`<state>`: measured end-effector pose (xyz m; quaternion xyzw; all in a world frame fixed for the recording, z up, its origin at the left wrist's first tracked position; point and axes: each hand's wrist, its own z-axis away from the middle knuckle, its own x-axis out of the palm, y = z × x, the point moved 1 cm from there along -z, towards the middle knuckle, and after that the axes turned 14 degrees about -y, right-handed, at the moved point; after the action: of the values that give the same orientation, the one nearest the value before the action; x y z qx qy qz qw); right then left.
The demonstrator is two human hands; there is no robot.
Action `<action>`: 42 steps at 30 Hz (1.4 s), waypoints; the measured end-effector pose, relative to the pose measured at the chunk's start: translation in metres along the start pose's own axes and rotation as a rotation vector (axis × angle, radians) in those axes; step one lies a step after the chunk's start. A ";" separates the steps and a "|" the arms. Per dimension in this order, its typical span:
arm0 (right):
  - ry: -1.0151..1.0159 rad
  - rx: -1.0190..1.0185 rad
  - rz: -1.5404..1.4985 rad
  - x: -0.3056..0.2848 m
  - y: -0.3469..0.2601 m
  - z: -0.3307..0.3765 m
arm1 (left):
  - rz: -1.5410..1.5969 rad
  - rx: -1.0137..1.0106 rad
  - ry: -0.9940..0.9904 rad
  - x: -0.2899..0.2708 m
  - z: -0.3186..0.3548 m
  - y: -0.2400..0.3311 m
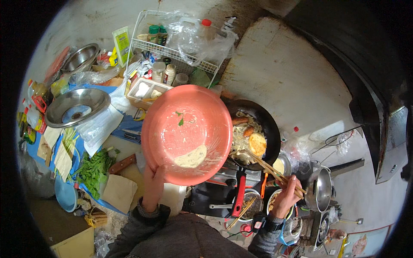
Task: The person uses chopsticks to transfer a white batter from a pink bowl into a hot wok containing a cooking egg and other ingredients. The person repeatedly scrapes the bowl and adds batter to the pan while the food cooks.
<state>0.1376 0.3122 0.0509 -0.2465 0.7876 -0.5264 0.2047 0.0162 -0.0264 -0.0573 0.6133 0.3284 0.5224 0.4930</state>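
Note:
My left hand grips the near rim of a pink plastic basin, which is tilted so its inside shows. A puddle of pale batter lies low in it, with a few green leaf bits higher up. My right hand is closed around wooden chopsticks. Their tips reach into a black frying pan to the right of the basin. Inside the pan are bubbling oil, a round golden patty and browned pieces. The basin hides the pan's left edge.
The pan's red handle points toward me. Leafy greens and a knife lie left. A steel bowl stands farther left. Behind the basin are a seasoning box and a wire rack. A strainer bowl sits near my right forearm.

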 end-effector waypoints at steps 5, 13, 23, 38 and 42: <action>0.020 0.026 0.026 -0.012 0.027 -0.012 | 0.006 -0.027 0.051 -0.003 0.001 -0.001; -0.062 0.033 0.173 -0.008 0.073 -0.016 | 0.003 0.021 0.057 -0.004 -0.002 0.002; -0.056 0.016 0.234 -0.019 0.061 -0.018 | -0.003 -0.016 0.072 0.002 -0.001 0.012; -0.313 0.068 0.010 0.041 0.003 0.031 | -0.140 0.078 -0.060 0.009 0.006 0.017; -0.353 0.141 0.084 0.070 0.003 0.035 | -0.182 0.070 -0.097 0.012 0.006 0.028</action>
<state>0.1019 0.2452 0.0309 -0.2871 0.7102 -0.5198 0.3780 0.0221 -0.0250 -0.0264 0.6224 0.3767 0.4332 0.5320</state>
